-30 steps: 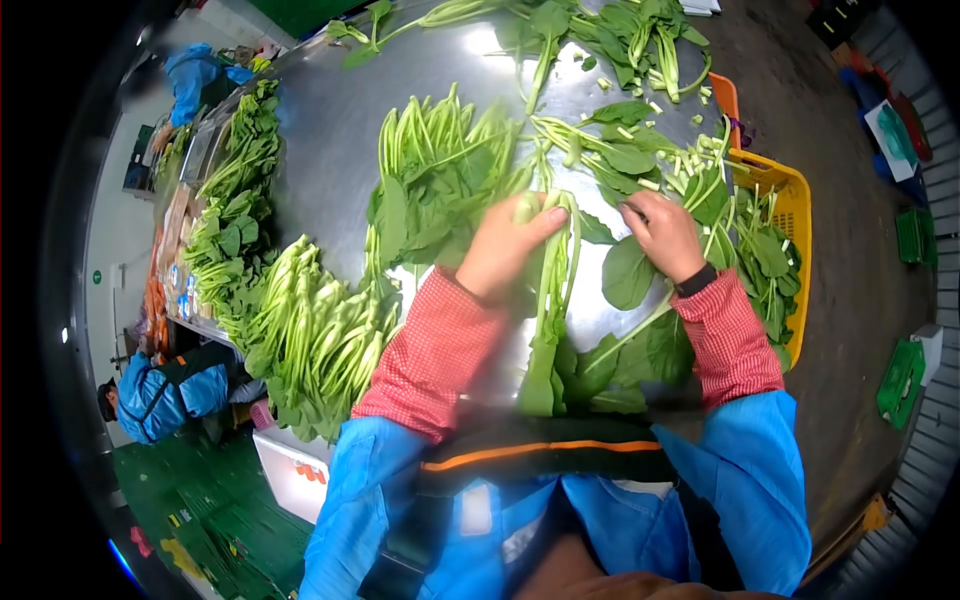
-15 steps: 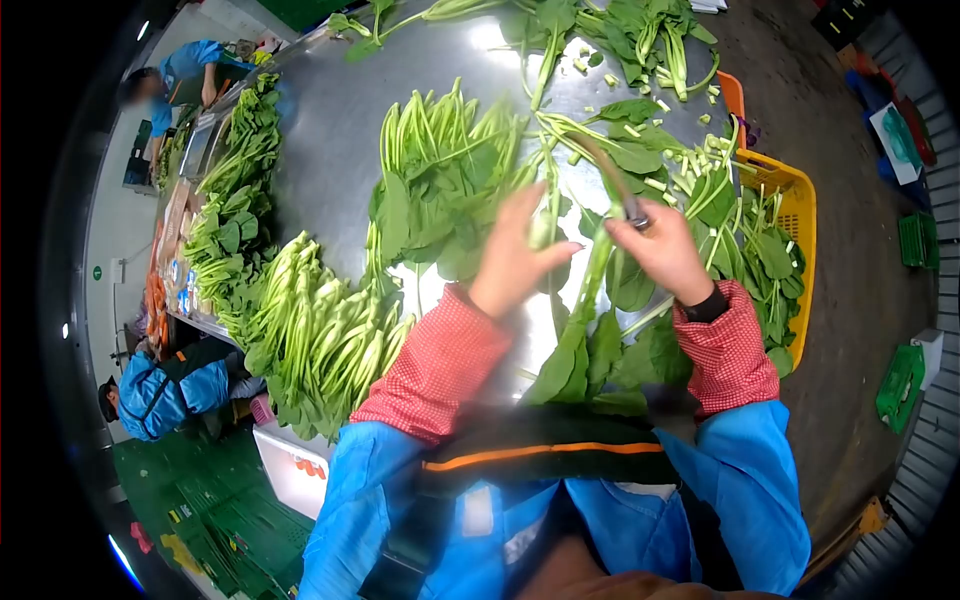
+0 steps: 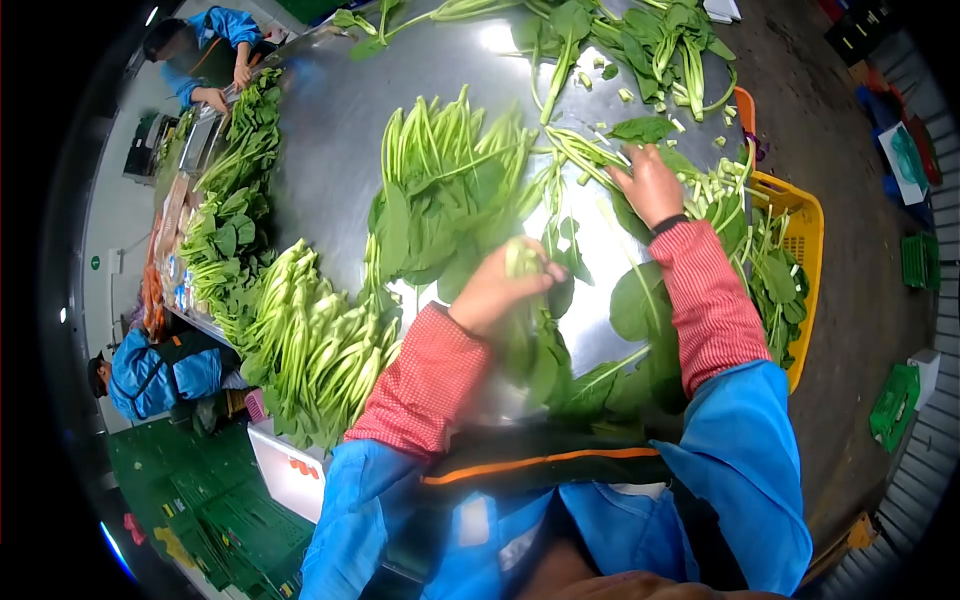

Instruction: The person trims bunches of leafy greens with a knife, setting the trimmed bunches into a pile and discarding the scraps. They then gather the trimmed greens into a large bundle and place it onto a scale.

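Observation:
My left hand [image 3: 500,287] is closed around a leafy green vegetable [image 3: 522,258], its pale stem end pointing up and its blurred leaves hanging below. At the right, my right hand [image 3: 653,187] has its fingers curled down by the loose green stalks [image 3: 585,150]. What lies in its grip is hidden, and no knife shows. Left of the hands lies a row of trimmed greens [image 3: 440,190], stems pointing away from me. Loose leaves [image 3: 635,305] lie on the metal table [image 3: 330,150] beneath my right forearm.
A thick pile of greens [image 3: 320,335] lies along the left side, with more greens [image 3: 235,220] beyond. Cut stem pieces [image 3: 715,185] and leaves cover the right edge, beside a yellow crate [image 3: 808,230]. Two people in blue [image 3: 210,55] are at the left.
My left hand has closed on a leafy green and moved slightly down. My right hand has moved up toward the loose stalks; the knife seen in it before no longer shows.

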`<state>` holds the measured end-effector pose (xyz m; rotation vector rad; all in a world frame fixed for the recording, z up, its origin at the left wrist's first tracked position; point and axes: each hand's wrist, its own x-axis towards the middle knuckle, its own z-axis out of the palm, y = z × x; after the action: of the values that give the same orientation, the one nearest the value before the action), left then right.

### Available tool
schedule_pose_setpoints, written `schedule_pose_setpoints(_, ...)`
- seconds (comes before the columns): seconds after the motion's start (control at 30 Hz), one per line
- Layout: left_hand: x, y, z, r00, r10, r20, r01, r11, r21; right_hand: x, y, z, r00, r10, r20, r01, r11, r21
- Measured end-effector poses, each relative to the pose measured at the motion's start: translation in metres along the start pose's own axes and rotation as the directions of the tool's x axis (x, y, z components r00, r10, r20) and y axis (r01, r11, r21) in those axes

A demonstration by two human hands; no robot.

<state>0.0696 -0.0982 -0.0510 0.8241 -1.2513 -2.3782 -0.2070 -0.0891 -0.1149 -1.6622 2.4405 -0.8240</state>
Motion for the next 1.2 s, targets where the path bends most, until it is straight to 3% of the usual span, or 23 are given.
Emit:
schedule_pose_setpoints(0.07, 0.005, 0.001, 0.003, 0.998, -0.011, -0.058, 0.005, 0.996, -0.091, 0.011, -0.003, 0.013, 0.995, 0.097, 0.036, -0.093, 0.990, -0.103)
schedule_pose_setpoints(0.17, 0.012, 0.003, 0.000, 0.988, -0.007, -0.157, -0.008, 0.996, -0.093, 0.013, 0.012, 0.032, 0.991, 0.036, 0.127, -0.014, 0.984, -0.176)
schedule_pose_setpoints(0.27, 0.024, -0.004, -0.008, 0.954, 0.046, -0.297, -0.071, 0.995, -0.075, -0.007, -0.010, 0.000, 0.998, -0.057, -0.037, 0.055, 0.997, -0.053)
schedule_pose_setpoints(0.33, 0.032, 0.000, 0.001, 0.936, 0.105, -0.335, -0.141, 0.986, -0.085, -0.029, -0.030, -0.026, 0.996, -0.056, -0.062, 0.059, 0.997, 0.052)
schedule_pose_setpoints(0.43, 0.041, 0.001, 0.014, 0.926, 0.092, -0.366, -0.126, 0.990, -0.069, -0.067, -0.062, -0.059, 0.997, -0.018, -0.078, 0.035, 0.975, 0.221)
schedule_pose_setpoints(0.53, 0.038, 0.000, 0.022, 0.929, 0.135, -0.345, -0.144, 0.990, 0.000, -0.103, -0.078, -0.072, 0.998, 0.031, 0.056, -0.048, 0.938, 0.342)
schedule_pose_setpoints(0.6, 0.033, 0.001, 0.024, 0.934, 0.163, -0.317, -0.156, 0.987, 0.048, -0.114, -0.074, -0.081, 0.990, -0.020, 0.141, -0.050, 0.876, 0.480)
schedule_pose_setpoints(0.67, 0.023, 0.008, 0.029, 0.959, 0.147, -0.241, -0.125, 0.987, 0.103, -0.115, -0.059, -0.084, 0.998, -0.046, 0.047, 0.018, 0.881, 0.473)
schedule_pose_setpoints(0.73, 0.008, 0.023, 0.043, 0.978, 0.078, -0.196, -0.038, 0.978, 0.203, -0.107, -0.065, -0.107, 0.995, -0.094, 0.012, 0.084, 0.934, 0.348)
schedule_pose_setpoints(0.77, 0.005, 0.025, 0.045, 0.985, 0.059, -0.160, 0.000, 0.940, 0.342, -0.103, -0.071, -0.116, 0.984, -0.180, -0.015, 0.176, 0.939, 0.294)
schedule_pose_setpoints(0.87, -0.005, 0.026, 0.055, 1.000, -0.005, 0.013, -0.002, 0.866, 0.501, -0.098, -0.068, -0.117, 0.933, -0.359, 0.007, 0.356, 0.928, 0.107)
schedule_pose_setpoints(0.9, -0.009, 0.026, 0.058, 0.999, 0.042, 0.031, -0.052, 0.852, 0.520, -0.098, -0.065, -0.112, 0.914, -0.405, 0.034, 0.403, 0.914, 0.045)
schedule_pose_setpoints(1.03, -0.020, 0.029, 0.052, 1.000, 0.016, -0.021, -0.003, 0.861, 0.509, -0.115, -0.031, -0.094, 0.973, -0.210, 0.094, 0.194, 0.969, 0.150)
schedule_pose_setpoints(1.13, -0.022, 0.022, 0.054, 1.000, 0.004, -0.025, 0.008, 0.888, 0.460, -0.123, -0.044, -0.092, 0.979, -0.197, 0.048, 0.176, 0.943, 0.282)
schedule_pose_setpoints(1.2, -0.024, 0.023, 0.055, 1.000, -0.016, -0.009, 0.019, 0.891, 0.453, -0.124, -0.044, -0.089, 0.982, -0.185, 0.048, 0.172, 0.963, 0.209)
